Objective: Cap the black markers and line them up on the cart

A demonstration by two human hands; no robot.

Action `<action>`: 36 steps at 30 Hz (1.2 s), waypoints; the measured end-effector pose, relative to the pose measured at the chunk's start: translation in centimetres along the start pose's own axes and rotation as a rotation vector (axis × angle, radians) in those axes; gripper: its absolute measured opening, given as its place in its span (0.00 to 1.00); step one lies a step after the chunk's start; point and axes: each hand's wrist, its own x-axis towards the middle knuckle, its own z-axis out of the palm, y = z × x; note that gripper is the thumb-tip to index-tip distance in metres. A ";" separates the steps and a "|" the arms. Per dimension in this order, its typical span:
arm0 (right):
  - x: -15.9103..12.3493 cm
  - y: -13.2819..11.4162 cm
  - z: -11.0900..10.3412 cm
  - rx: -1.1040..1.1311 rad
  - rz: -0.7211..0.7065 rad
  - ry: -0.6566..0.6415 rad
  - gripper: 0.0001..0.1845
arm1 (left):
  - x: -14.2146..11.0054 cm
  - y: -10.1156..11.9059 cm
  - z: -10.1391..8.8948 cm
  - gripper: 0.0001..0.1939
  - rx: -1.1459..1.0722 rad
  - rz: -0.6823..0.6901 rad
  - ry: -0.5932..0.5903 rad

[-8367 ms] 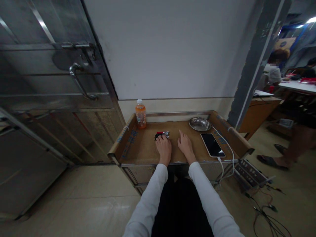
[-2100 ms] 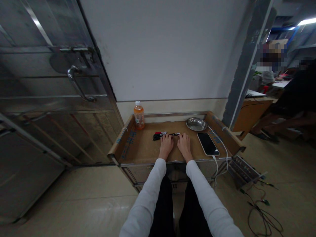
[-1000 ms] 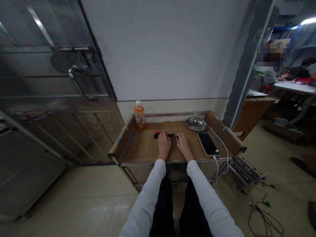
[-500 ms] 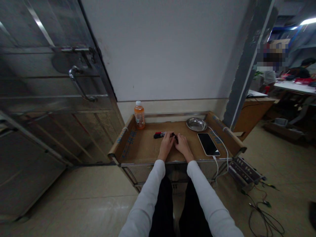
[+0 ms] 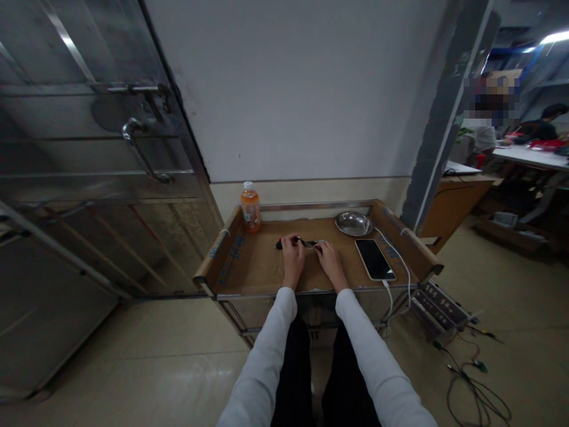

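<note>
Low over the middle of the cardboard-lined cart top, both my hands work close together. My left hand (image 5: 293, 255) is closed, with its fingertips pinching the left end of a thin, dark, cord-like piece (image 5: 308, 243). At the other end of that piece, my right hand (image 5: 329, 261) is also closed, thumb and fingers pinching it. The piece is too small for me to tell its kind. Just left of my left fingers, a small black and red object (image 5: 279, 244) lies on the cardboard, partly hidden by that hand.
An orange drink bottle (image 5: 251, 209) stands at the back left of the cart top (image 5: 253, 267). To the right are a round metal dish (image 5: 353, 223) and a phone (image 5: 374, 260) with a white cable (image 5: 402, 261). A metal-cased device (image 5: 438, 308) and loose cables (image 5: 473, 391) lie on the floor.
My left hand has moved slightly left, over the red and black things. The gap between my hands has widened, and the thin dark piece now shows stretched between them.
</note>
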 end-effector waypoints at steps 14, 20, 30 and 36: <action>0.0 -0.5 -0.9 -0.121 0.109 0.098 0.16 | -0.6 -0.9 1.1 0.08 0.301 0.112 -0.591; 0.0 -0.5 -0.8 -0.090 0.067 0.055 0.15 | -0.4 -0.8 1.5 0.09 0.380 0.065 -0.563; -0.1 -0.6 -1.1 -0.048 -0.023 -0.041 0.14 | -0.2 -0.7 1.8 0.09 0.376 0.001 -0.533; -0.1 -1.1 -1.7 -0.032 -0.022 -0.016 0.15 | 0.0 -0.4 1.5 0.09 0.401 0.127 -0.566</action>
